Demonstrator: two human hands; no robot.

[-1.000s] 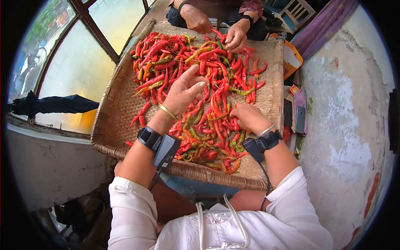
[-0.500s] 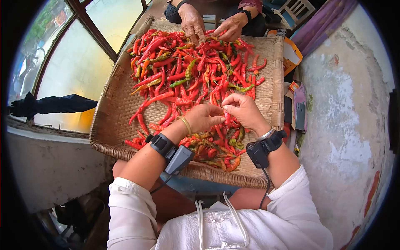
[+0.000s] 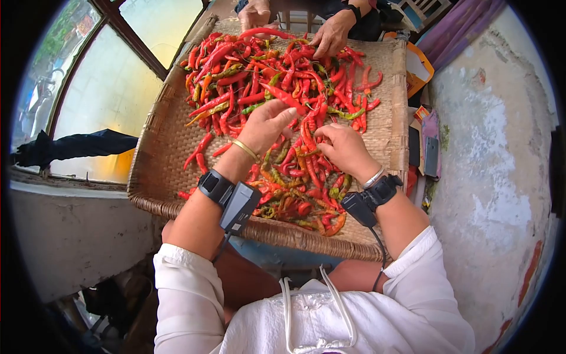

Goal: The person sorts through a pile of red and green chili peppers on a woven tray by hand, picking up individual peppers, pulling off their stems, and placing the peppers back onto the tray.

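Observation:
A heap of red chili peppers (image 3: pixel 233 65), with a few green and yellowish ones, covers much of a shallow woven bamboo tray (image 3: pixel 171 141). My left hand (image 3: pixel 266 127) is over the middle of the heap, its fingers closed on a red chili pepper (image 3: pixel 282 96) that points up and to the left. To its right, my right hand (image 3: pixel 348 147) is low over the peppers with fingers curled together; whatever lies between the fingertips is hidden. Closer to me is a pile of wrinkled, orange-green and red peppers (image 3: pixel 295 206).
Across the tray, another person's hands (image 3: pixel 331 32) work at the far side of the heap, one at a long red pepper (image 3: pixel 265 32). Windows and a dark folded umbrella (image 3: pixel 88 146) are on the left. A worn wall (image 3: pixel 489 153) stands right, with a phone (image 3: pixel 431 156) beside the tray.
My hands have moved apart. The left went up and left and now has a red pepper; the right shifted slightly right. The other person's hands moved apart, one now at a long pepper.

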